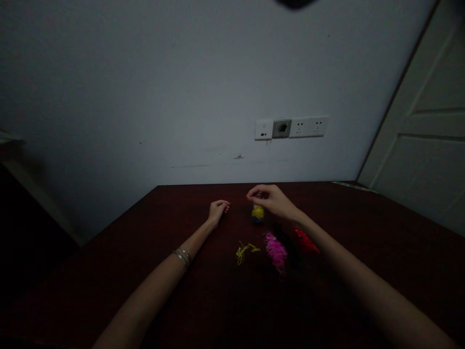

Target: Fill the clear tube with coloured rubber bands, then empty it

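My right hand [273, 199] is raised above the table, thumb and forefinger pinched together. At their tips shows a tiny yellowish-orange speck, too small to name. Just below and partly behind this hand stands a small clear container [257, 214] with yellow stuff above blue inside; the hand hides part of its top. My left hand [218, 209] rests on the dark red table [189, 203] to the left, its fingers loosely bent and holding nothing. Nearer to me lie a few loose yellow loops [242, 252], like rubber bands, and a heap of pink loops [276, 252].
Right of the pink heap lies a dark, hard-to-see pile [289, 242], with a red heap [306, 241] partly behind my right forearm. A white wall with sockets [300, 127] rises behind the table. A door [428, 131] stands at the right.
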`<state>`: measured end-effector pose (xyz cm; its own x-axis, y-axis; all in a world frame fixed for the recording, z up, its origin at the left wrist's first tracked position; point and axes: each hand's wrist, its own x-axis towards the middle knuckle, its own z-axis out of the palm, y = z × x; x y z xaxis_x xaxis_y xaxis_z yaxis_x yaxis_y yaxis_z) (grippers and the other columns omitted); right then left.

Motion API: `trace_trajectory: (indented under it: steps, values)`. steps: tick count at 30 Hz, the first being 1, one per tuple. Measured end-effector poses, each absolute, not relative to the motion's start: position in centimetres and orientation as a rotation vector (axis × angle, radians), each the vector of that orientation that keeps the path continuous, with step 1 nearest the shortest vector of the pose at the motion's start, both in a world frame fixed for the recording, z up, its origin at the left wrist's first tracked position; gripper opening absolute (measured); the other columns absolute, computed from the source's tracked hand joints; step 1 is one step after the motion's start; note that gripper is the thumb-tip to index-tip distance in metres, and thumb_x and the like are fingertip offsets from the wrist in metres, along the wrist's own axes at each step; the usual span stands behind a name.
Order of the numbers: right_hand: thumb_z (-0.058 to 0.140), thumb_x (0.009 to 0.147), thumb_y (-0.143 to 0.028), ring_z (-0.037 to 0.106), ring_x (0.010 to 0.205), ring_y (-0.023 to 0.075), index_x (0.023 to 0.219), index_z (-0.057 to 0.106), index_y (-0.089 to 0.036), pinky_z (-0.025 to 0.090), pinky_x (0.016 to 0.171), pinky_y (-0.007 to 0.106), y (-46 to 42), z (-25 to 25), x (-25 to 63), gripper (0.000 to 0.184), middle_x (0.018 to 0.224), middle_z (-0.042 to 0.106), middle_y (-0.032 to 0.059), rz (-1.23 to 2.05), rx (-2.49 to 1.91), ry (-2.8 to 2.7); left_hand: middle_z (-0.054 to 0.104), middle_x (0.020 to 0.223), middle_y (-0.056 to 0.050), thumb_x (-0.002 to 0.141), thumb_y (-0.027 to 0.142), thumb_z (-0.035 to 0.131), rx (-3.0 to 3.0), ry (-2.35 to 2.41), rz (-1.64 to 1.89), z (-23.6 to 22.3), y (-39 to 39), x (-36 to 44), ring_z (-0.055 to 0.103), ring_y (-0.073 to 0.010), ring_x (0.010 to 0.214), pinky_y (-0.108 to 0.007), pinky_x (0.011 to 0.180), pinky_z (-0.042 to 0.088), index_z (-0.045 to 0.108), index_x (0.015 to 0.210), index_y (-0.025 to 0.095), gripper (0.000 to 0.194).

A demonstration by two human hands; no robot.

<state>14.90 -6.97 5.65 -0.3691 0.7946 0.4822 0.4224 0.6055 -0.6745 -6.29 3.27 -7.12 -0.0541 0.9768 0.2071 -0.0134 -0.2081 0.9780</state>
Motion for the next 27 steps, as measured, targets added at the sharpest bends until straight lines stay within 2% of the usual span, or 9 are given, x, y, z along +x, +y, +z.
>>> trace_trajectory:
  steps: [4, 10, 19, 27]
  values:
    - [0.06, 0.07, -0.029, 0.06, 0.073, 0.0155, 0.078, 0.065, -0.014, 0.046, 0.071, 0.029, -4.1, 5.1, 16.5, 0.018, 0.079, 0.066, 0.0052, 0.537, -0.985, -1.71, 0.058, 0.054, -0.002, 0.058, 0.015, 0.049, 1.316, 1.137, 1.407, -7.1, 3.3, -6.3, 0.049, -0.0083, 0.048, -0.019, 0.047, 0.036, 0.065, 0.062, 0.011, 0.017]
    - [0.062, 0.069, -0.031, 0.061, 0.077, 0.0167, 0.08, 0.065, -0.014, 0.047, 0.076, 0.032, -2.3, 3.3, 17.2, 0.02, 0.082, 0.067, 0.0056, 0.486, -1.017, -1.701, 0.058, 0.054, -0.003, 0.058, 0.016, 0.05, 1.322, 1.141, 1.407, -7.1, 3.3, -6.3, 0.048, -0.0083, 0.048, -0.02, 0.047, 0.036, 0.065, 0.061, 0.011, 0.016]
    - [0.061, 0.07, -0.03, 0.062, 0.079, 0.0169, 0.083, 0.065, -0.015, 0.047, 0.076, 0.032, -2.1, 2.6, 17.3, 0.021, 0.084, 0.068, 0.006, 0.543, -1.002, -1.69, 0.058, 0.054, -0.003, 0.06, 0.014, 0.048, 1.333, 1.146, 1.4, -7.2, 3.4, -6.4, 0.049, -0.0085, 0.048, -0.02, 0.047, 0.036, 0.065, 0.063, 0.011, 0.017]
    - [0.061, 0.069, -0.032, 0.061, 0.077, 0.0175, 0.077, 0.066, -0.014, 0.047, 0.076, 0.032, -2.9, 3.4, 17.7, 0.019, 0.079, 0.068, 0.0054, 0.532, -1.018, -1.679, 0.058, 0.055, -0.002, 0.061, 0.014, 0.048, 1.335, 1.145, 1.397, -7.2, 3.4, -6.5, 0.049, -0.0085, 0.049, -0.02, 0.048, 0.036, 0.065, 0.064, 0.011, 0.017]
